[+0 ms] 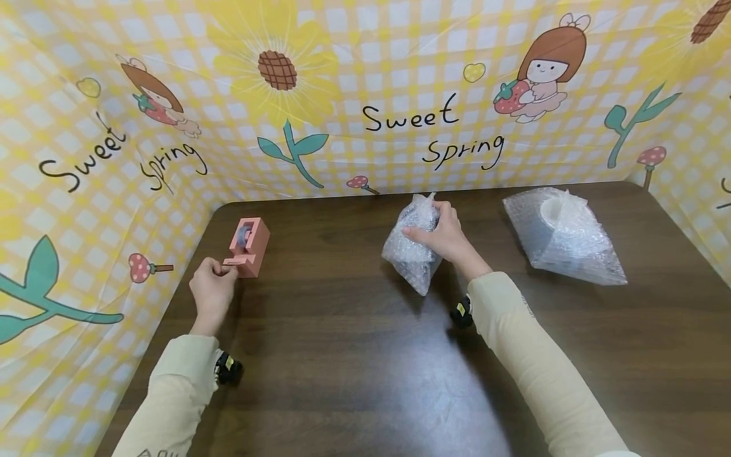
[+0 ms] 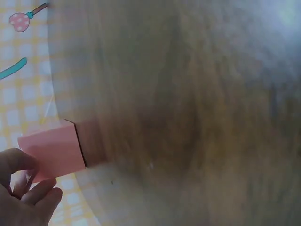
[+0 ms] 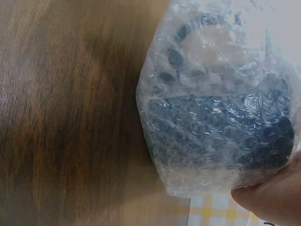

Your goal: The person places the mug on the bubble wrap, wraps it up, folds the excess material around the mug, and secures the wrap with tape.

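A pink tape dispenser [image 1: 260, 249] with a bluish roll of tape [image 1: 243, 237] stands at the table's left side. At its front end, my left hand [image 1: 213, 285] pinches with thumb and curled fingers, apparently on the end of the tape; the strip itself is barely visible. The dispenser [image 2: 54, 150] also shows beside these fingers in the left wrist view. Near the table's back middle, my right hand [image 1: 447, 238] grips a bubble-wrapped bundle [image 1: 408, 244] from its right side. Through the wrap [image 3: 207, 127], the right wrist view shows something dark below and pale above, its kind unclear.
A second, larger bubble-wrapped bundle [image 1: 571, 247] lies at the back right, with a white round shape inside. The brown wooden table [image 1: 342, 355] ends at a yellow checked cloth [image 1: 365, 171] behind and along the left.
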`<state>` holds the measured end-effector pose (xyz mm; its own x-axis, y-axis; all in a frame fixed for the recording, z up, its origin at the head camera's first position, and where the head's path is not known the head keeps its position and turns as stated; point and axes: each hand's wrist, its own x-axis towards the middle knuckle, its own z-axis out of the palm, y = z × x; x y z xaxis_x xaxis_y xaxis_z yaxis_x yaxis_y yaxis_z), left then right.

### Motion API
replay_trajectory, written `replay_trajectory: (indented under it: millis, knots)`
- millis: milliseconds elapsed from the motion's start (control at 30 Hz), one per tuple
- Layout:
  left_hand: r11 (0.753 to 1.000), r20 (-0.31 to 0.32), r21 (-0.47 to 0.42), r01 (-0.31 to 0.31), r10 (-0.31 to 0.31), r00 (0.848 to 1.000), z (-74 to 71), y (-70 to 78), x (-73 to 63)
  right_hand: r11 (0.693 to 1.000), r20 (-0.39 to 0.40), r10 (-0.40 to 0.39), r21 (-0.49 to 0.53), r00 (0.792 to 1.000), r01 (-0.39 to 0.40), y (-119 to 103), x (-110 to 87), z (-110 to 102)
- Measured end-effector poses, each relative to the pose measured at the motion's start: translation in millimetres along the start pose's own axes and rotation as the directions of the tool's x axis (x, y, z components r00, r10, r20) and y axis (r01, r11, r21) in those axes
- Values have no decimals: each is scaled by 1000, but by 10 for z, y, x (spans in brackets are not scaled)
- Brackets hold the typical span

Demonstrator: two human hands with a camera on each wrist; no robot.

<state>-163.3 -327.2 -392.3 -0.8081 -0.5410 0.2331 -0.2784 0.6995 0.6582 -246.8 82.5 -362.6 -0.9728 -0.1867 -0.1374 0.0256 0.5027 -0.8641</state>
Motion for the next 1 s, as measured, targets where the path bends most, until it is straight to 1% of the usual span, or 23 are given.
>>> replay_trajectory:
  millis: [67,133,233,300,333,367,433,567,633,700,733,767,800,833,867,900,933,1000]
  knots:
    - [998,-15,24,-59,60,998,8,-13,-5,1000,2,4,3,1000,-4,-3,-4,-2]
    - [993,-17,51,-111,112,994,3,-22,-7,1000,6,9,6,1000,-9,-3,-6,-2]
    - [977,15,104,-185,184,983,-25,-13,-4,1000,9,12,10,1000,-12,-2,-2,0]
    - [966,44,134,-221,217,975,-47,3,6,1000,6,13,15,1000,-13,-1,1,2]
    - [962,58,144,-230,224,973,-55,10,12,1000,3,12,16,1000,-12,-1,1,4]
    - [962,67,148,-230,222,973,-61,13,19,1000,0,11,17,1000,-11,-1,0,6]
    - [967,70,144,-210,201,977,-64,-1,31,1000,-6,7,22,1000,-7,2,1,11]
    - [987,94,121,-105,93,991,-50,-124,0,1000,0,10,25,1000,-10,9,-7,40]
    - [991,146,122,-50,32,989,-60,-191,-28,1000,12,15,27,1000,-15,13,-10,59]
    - [992,218,124,-9,-18,976,-87,-218,-45,999,17,21,30,1000,-21,17,-15,69]
    - [992,257,124,3,-35,966,-105,-210,-42,999,17,20,30,1000,-21,20,-13,67]
    - [993,303,122,6,-43,952,-124,-187,-33,999,14,18,31,1000,-18,21,-13,63]
    - [993,357,121,7,-50,933,-144,-149,-19,999,8,15,32,1000,-15,22,-12,57]
    - [995,414,100,9,-50,909,-156,-102,-9,999,2,13,31,1000,-13,23,-11,48]
    - [998,472,64,15,-43,881,-160,-49,-7,999,-4,11,30,1000,-11,23,-10,38]
    - [999,530,28,20,-32,848,-156,8,-11,1000,-5,10,30,1000,-10,20,-9,30]
    - [1000,589,-5,18,-11,808,-155,73,-25,999,-4,9,31,1000,-9,18,-6,24]
    - [998,696,-69,-6,53,716,-138,216,-77,999,-2,7,33,1000,-7,13,1,18]
